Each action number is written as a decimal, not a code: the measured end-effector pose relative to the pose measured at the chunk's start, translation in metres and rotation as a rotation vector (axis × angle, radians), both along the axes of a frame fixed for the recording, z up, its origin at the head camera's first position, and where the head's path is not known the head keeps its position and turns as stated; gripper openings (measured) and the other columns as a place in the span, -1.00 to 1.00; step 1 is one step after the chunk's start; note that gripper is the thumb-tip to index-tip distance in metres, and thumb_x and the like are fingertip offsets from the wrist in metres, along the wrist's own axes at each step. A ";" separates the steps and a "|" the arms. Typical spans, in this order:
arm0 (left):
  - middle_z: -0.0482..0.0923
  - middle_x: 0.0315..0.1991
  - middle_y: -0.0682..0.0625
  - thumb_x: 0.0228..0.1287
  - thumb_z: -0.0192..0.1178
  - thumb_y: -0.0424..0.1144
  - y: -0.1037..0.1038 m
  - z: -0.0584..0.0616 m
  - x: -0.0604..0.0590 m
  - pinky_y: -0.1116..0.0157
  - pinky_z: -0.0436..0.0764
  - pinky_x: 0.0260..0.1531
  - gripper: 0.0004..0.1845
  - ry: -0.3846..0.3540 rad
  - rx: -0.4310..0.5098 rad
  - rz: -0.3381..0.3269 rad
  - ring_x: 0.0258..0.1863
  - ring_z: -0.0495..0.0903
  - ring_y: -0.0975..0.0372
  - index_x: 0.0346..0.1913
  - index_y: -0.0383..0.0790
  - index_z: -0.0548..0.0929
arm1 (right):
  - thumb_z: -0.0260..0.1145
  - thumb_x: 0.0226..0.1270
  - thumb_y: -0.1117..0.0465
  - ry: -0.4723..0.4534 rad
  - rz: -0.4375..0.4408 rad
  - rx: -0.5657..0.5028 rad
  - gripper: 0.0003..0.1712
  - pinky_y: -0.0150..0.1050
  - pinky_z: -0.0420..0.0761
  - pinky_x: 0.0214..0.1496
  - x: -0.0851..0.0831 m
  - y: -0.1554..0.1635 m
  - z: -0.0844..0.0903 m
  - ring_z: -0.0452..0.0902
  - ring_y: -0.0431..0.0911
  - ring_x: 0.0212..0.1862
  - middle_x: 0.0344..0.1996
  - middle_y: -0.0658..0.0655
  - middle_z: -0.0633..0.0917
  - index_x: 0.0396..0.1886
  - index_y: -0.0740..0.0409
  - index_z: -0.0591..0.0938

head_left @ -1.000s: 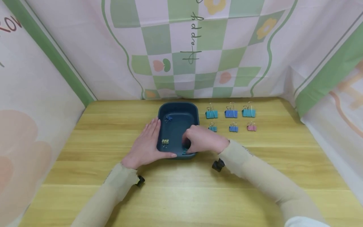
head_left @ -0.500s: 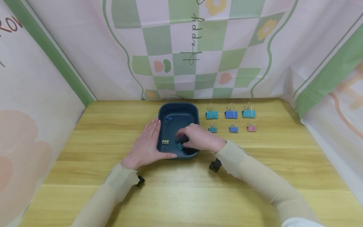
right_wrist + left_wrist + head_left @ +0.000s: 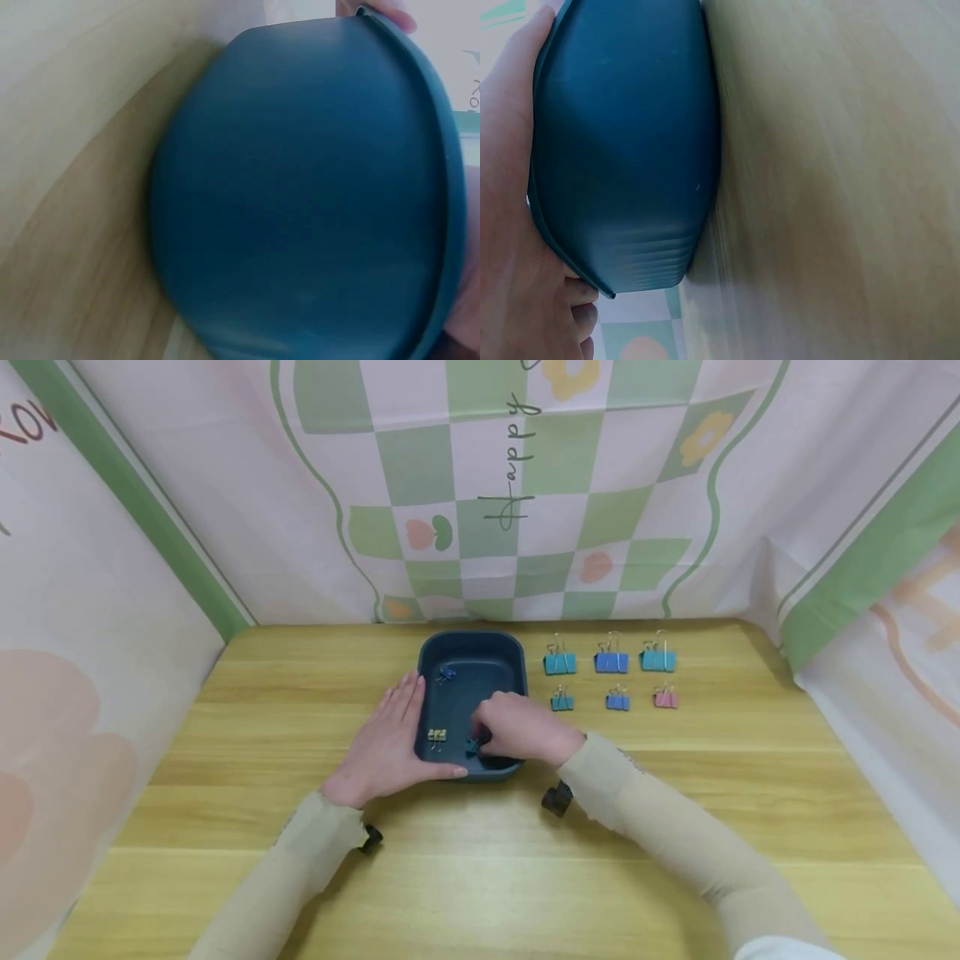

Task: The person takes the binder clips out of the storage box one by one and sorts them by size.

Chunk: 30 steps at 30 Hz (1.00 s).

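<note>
A dark blue rectangular tray (image 3: 472, 645) stands on the wooden table. My left hand (image 3: 386, 743) lies along its left side and near corner, fingers straight and thumb (image 3: 448, 771) on the front rim. In the left wrist view, that hand (image 3: 510, 202) is against the tray's outer wall (image 3: 630, 135). My right hand (image 3: 521, 727) reaches over the right rim, with curled fingers pinching a small teal binder clip (image 3: 472, 747) low inside the tray. Its fingertips are partly hidden. A yellow binder clip (image 3: 437, 736) and a dark blue binder clip (image 3: 447, 673) lie along the tray's left side.
Right of the tray, binder clips stand in two rows. Behind are a large teal clip (image 3: 560, 662), a blue one (image 3: 612, 662) and another teal one (image 3: 658, 660). In front are smaller teal (image 3: 562, 702), blue (image 3: 618, 702) and pink (image 3: 665, 699) clips. Printed cloth (image 3: 555, 560) hangs behind.
My right hand has shifted left inside the tray, and the teal binder clip has moved with it from the near right corner toward the yellow clip. My left hand has stayed put.
</note>
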<state>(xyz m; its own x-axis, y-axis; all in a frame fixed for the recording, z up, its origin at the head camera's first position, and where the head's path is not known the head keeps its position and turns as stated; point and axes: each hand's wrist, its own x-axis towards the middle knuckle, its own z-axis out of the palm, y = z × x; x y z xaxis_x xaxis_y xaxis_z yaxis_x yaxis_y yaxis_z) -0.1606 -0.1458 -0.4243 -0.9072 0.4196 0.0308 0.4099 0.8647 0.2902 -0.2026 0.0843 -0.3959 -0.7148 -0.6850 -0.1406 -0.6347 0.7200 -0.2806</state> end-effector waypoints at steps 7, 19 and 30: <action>-0.37 0.64 -0.15 -0.13 -0.08 0.81 0.000 0.000 0.001 0.18 -0.24 0.53 0.53 0.001 0.003 -0.001 0.59 -0.41 0.17 0.63 -0.28 -0.28 | 0.57 0.22 0.08 -0.032 0.010 -0.024 -0.77 -0.40 0.64 -0.21 0.001 -0.007 -0.004 0.59 -0.33 -0.36 -0.35 -0.13 0.74 -0.14 -0.01 0.82; -0.36 0.64 -0.16 -0.12 -0.07 0.80 -0.001 0.001 0.001 0.18 -0.23 0.54 0.53 0.013 0.011 -0.006 0.59 -0.40 0.16 0.63 -0.29 -0.29 | 0.59 0.14 0.05 -0.055 0.054 -0.053 -0.78 -0.38 0.63 -0.30 -0.003 -0.019 -0.013 0.56 -0.32 -0.46 -0.49 -0.18 0.68 -0.27 0.04 0.81; -0.34 0.64 -0.16 -0.10 -0.06 0.79 0.000 0.002 0.001 0.17 -0.22 0.54 0.52 0.004 0.016 -0.004 0.60 -0.39 0.15 0.63 -0.30 -0.26 | 0.62 0.09 0.01 -0.026 0.056 -0.104 -0.71 -0.39 0.63 -0.27 -0.006 -0.014 -0.009 0.57 -0.32 -0.42 -0.42 -0.12 0.73 -0.26 0.04 0.81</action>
<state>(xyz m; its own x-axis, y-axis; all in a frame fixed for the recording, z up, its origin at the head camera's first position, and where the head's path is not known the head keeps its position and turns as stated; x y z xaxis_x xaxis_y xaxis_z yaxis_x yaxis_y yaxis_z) -0.1597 -0.1462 -0.4225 -0.9052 0.4230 0.0407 0.4147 0.8582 0.3025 -0.2083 0.0707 -0.4049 -0.6720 -0.7357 -0.0845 -0.6648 0.6496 -0.3689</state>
